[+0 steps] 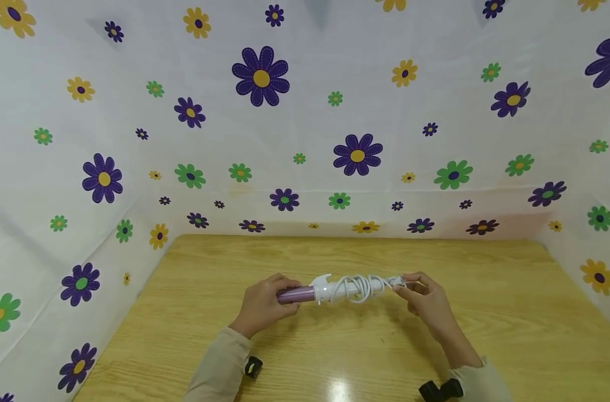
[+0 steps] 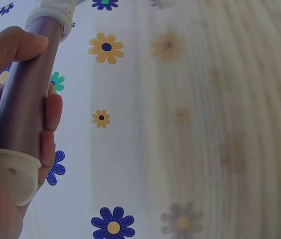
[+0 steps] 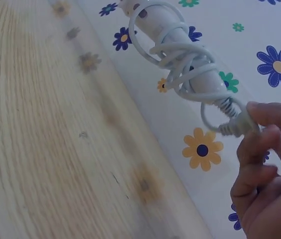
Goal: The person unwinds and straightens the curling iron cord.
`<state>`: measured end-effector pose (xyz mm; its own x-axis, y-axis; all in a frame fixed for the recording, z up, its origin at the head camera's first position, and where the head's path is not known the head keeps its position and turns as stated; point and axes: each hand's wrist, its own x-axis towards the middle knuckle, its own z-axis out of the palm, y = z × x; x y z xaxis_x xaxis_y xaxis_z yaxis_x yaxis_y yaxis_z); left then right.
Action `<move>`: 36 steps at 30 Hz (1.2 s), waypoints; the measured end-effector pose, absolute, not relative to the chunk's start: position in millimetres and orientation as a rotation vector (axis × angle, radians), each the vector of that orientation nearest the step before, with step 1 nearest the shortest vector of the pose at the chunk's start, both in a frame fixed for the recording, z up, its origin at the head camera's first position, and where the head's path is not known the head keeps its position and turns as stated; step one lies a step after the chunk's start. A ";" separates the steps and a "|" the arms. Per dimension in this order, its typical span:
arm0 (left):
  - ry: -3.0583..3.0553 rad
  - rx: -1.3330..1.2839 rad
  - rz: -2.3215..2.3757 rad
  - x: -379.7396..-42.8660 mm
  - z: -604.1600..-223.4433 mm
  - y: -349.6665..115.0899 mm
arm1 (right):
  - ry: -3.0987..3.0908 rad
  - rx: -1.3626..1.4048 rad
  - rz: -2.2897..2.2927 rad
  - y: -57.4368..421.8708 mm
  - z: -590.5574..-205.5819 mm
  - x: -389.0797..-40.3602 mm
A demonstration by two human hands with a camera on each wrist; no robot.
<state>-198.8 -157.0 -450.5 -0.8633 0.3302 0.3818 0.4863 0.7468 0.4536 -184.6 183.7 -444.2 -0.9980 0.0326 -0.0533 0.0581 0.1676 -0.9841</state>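
Observation:
A curling iron (image 1: 330, 291) with a purple barrel and a white handle is held level above the table. My left hand (image 1: 268, 301) grips the barrel (image 2: 27, 89), fingers curled round it and thumb along its top, with the pale end cap (image 2: 15, 172) by the palm. White cord (image 3: 183, 67) is wound loosely in several loops round the handle. At the cord's end, my right hand (image 1: 428, 301) pinches the plug (image 3: 240, 124) between thumb and fingers, close beside the handle's tail.
A wood-grain table (image 1: 335, 346) spreads beneath both hands. White cloth with flower prints (image 1: 305, 123) stands along its back and sides. Black straps (image 1: 253, 367) show near both wrists.

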 end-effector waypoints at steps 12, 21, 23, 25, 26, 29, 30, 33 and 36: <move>-2.696 -0.626 -0.917 -198.1 -448.7 -162.3 | 2.302 -0.093 -2.075 193.8 -449.5 -180.6; -2.696 -0.653 -0.887 -201.7 -450.7 -158.3 | 2.363 -0.061 -2.172 192.0 -450.6 -184.1; -2.694 -0.646 -0.890 -201.1 -451.6 -158.2 | 2.366 -0.051 -2.174 191.4 -450.9 -183.8; -2.695 -0.642 -0.905 -200.4 -451.8 -158.0 | 2.357 -0.055 -2.184 191.1 -451.1 -183.9; -2.694 -0.643 -0.909 -200.2 -451.9 -157.8 | 2.347 -0.057 -2.197 190.7 -451.2 -183.8; -2.700 -0.638 -0.921 -199.7 -452.2 -157.2 | 2.273 -0.069 -2.261 189.2 -451.3 -184.0; -2.704 -0.637 -0.921 -199.6 -452.2 -157.0 | 2.253 -0.076 -2.273 188.6 -451.5 -184.3; -2.702 -0.631 -0.884 -198.9 -451.8 -157.2 | 2.213 -0.076 -2.301 185.5 -452.6 -184.0; -2.695 -0.629 -0.839 -198.5 -450.9 -157.7 | 2.234 -0.043 -2.262 183.2 -453.4 -183.9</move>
